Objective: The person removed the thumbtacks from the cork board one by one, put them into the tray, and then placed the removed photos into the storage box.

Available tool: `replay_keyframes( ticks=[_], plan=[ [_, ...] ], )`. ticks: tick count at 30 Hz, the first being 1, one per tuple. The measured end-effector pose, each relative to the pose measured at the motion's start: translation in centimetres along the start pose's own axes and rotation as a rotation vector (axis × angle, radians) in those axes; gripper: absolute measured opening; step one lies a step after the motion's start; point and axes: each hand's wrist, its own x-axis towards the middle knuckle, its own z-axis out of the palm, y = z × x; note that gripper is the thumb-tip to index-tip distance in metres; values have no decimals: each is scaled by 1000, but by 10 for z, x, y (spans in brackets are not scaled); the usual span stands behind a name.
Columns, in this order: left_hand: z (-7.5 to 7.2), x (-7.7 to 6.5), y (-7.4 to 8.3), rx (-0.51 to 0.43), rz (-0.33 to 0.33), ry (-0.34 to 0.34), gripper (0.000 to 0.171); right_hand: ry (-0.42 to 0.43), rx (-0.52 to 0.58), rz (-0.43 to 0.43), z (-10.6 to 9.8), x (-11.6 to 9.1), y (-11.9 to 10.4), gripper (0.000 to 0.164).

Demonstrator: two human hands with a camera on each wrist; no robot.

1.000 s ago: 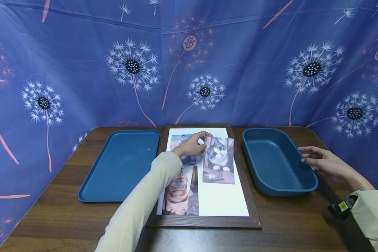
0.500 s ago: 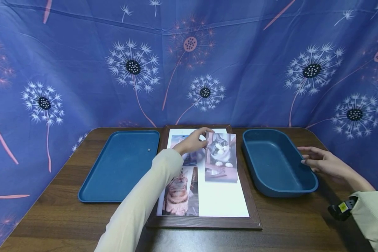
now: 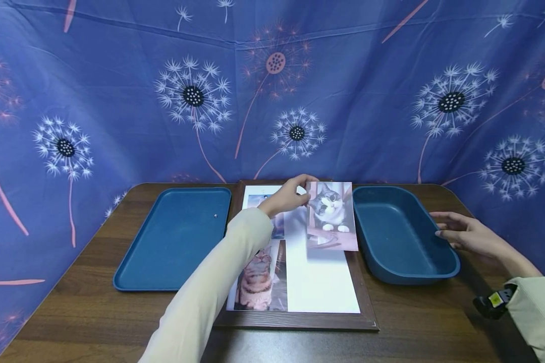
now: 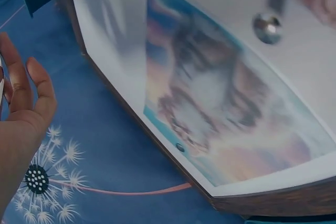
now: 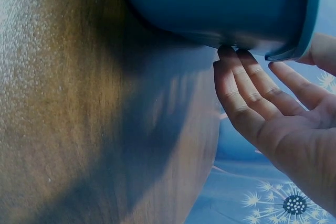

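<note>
In the head view my left hand pinches the left edge of a grey-and-white cat photo. The photo is raised over the right side of a brown picture frame. Within the frame lie an orange cat photo and, partly hidden by the left arm, a pastel-coloured kitten photo with a small silver ball on or near it. My right hand rests against the right side of a deep blue bin; its rather straight fingers touch the outer wall, the thumb near the rim.
Left of the picture frame lies a flat blue tray with a tiny shiny bead on it. All stand on a brown wooden table. Behind hangs a blue dandelion cloth. A black wrist device hangs at the right cuff.
My left hand has moved right and slightly away from the body with the grey-and-white cat photo, lifting it off the frame's middle toward the bin. The right hand stays in place.
</note>
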Motion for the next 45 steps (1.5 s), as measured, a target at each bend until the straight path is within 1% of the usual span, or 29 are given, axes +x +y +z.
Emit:
replay_keyframes(
  ticks=[3, 12, 16, 20, 22, 30, 34, 37, 40, 43, 45],
  plan=[
    [3, 2, 5, -15, -4, 6, 40, 4, -8, 2, 0, 0, 0, 57],
    [16, 15, 14, -131, -36, 2, 43, 4, 0, 5, -1, 0, 1, 56],
    [26, 17, 17, -127, -18, 35, 42, 4, 15, 6, -2, 0, 1, 55],
    [37, 20, 21, -112, 4, 62, 41, 8, 3, -8, -1, 0, 2, 54],
    [43, 22, 23, -117, 1, 71, 41, 12, -6, -9, -1, 0, 2, 54],
    [65, 29, 29, -201, -18, 77, 42, 24, -26, -15, 3, 0, 2, 56],
    [72, 29, 32, -185, -33, 70, 42, 24, -27, -16, 4, 0, 2, 56],
    [77, 30, 33, -149, -44, 71, 43, 15, -31, -10, 5, 0, 3, 58],
    [81, 31, 35, -92, -57, 78, 43, 6, -38, -4, 5, 0, 2, 60],
    [85, 32, 36, -64, -57, 72, 43, 5, -44, -3, 5, 0, 2, 60],
    [88, 34, 36, -52, -44, 67, 43, 5, -47, -1, 5, -1, 1, 61]
  ],
)
